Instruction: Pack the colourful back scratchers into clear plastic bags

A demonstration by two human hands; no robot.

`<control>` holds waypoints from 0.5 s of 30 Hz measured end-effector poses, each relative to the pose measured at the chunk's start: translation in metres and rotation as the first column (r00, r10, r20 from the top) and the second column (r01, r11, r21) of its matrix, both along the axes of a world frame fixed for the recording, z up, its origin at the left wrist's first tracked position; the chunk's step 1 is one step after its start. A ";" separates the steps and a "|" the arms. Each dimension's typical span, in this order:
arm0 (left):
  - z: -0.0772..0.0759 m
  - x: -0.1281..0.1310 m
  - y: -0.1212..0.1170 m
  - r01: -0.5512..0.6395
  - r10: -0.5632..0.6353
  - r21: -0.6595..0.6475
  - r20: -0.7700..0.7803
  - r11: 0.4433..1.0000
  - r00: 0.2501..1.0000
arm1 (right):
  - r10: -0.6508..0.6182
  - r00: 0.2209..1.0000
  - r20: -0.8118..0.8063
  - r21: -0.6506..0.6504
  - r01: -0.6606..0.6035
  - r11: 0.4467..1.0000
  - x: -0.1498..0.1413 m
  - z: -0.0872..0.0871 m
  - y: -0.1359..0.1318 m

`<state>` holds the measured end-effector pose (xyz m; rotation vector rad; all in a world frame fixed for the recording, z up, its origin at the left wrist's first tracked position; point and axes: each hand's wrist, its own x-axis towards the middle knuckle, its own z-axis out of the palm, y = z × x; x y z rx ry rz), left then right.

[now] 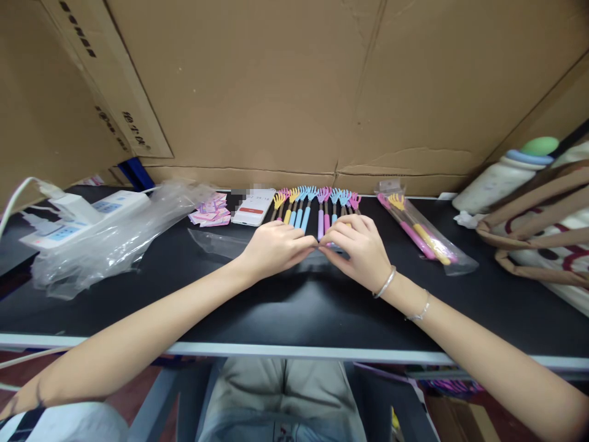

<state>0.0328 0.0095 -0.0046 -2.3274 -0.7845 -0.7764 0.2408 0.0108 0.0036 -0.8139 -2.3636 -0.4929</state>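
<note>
My left hand (278,245) and my right hand (359,250) meet at the middle of the desk, fingertips pinched together on the edge of a clear plastic bag (218,241). Part of that bag sticks out flat to the left of my left hand; the rest is hard to make out. Just beyond my fingers lies a row of several back scratchers (306,212) with claw-shaped heads in pink, yellow, blue and purple. My hands cover the lower ends of some handles. To the right, a clear sleeve (414,230) holds pink and yellow back scratchers.
Behind the row stands a cardboard wall (257,86). Left are a phone (254,207), pink printed cards (211,210), a heap of clear bags (115,239) and a power strip (113,205). Right are a bottle (492,181) and a bag with tan handles (538,215).
</note>
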 end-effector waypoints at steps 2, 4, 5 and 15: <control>0.000 0.000 0.000 0.001 -0.001 0.003 0.001 1.000 1.000 | 0.002 1.000 0.016 0.013 -0.002 1.000 0.000 0.001 0.000; 0.000 -0.001 0.000 0.000 0.000 -0.003 0.005 1.000 1.000 | 0.000 1.000 0.031 0.014 -0.001 1.000 0.001 0.002 0.000; -0.001 -0.001 0.000 -0.003 0.004 -0.008 0.006 1.000 1.000 | -0.001 0.999 0.034 0.008 0.001 1.000 0.001 0.002 0.000; -0.004 -0.001 0.001 -0.012 0.013 -0.047 0.026 0.999 1.000 | -0.006 0.995 0.098 -0.091 0.015 0.996 0.000 -0.001 0.002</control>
